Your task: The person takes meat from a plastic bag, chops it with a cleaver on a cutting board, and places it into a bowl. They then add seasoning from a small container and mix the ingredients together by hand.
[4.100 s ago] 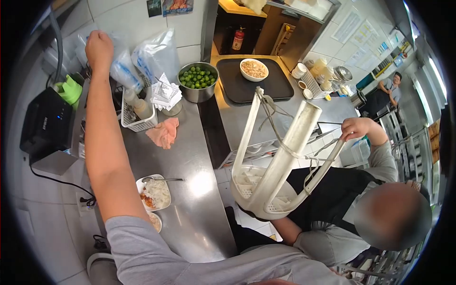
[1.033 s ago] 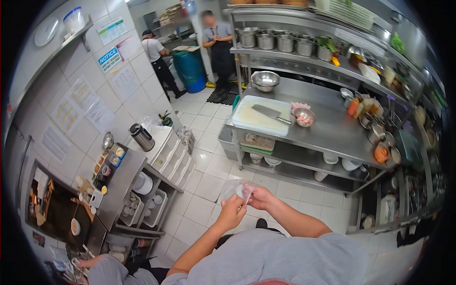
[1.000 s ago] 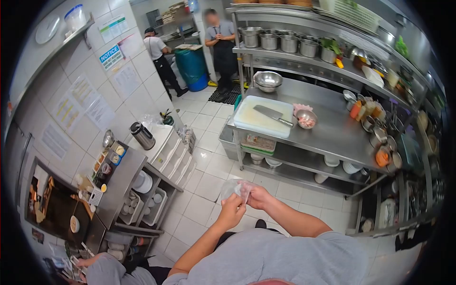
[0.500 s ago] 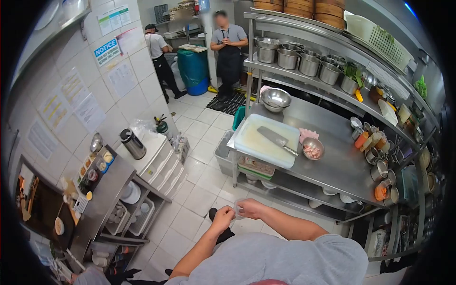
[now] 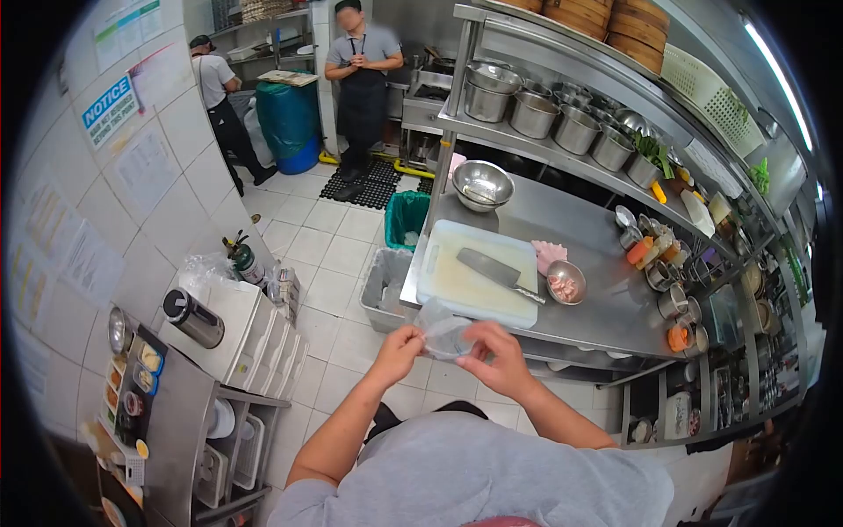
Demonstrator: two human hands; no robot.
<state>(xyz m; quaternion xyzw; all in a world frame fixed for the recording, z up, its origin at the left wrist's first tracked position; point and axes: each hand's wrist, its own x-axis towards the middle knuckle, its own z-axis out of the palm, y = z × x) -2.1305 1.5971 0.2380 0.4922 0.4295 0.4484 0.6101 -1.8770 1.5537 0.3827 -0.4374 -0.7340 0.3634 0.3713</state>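
Note:
A clear plastic bag is stretched between my hands in front of the steel table's edge. My left hand pinches its left side. My right hand holds the bag's right side between thumb and fingers. Just beyond the bag, a white cutting board lies on the table with a cleaver across it. Right of the board stands a steel bowl of pale pink pieces, beside a pink cloth. An empty-looking steel bowl sits behind the board.
Grey bin and green-lined bin stand left of the steel table. Steel pots line the shelf above. A thermos tops the white drawers. Two people stand at the back, one facing this way.
My hands have risen towards the board and moved apart, opening out the bag. The camera view has turned right and moved nearer the table.

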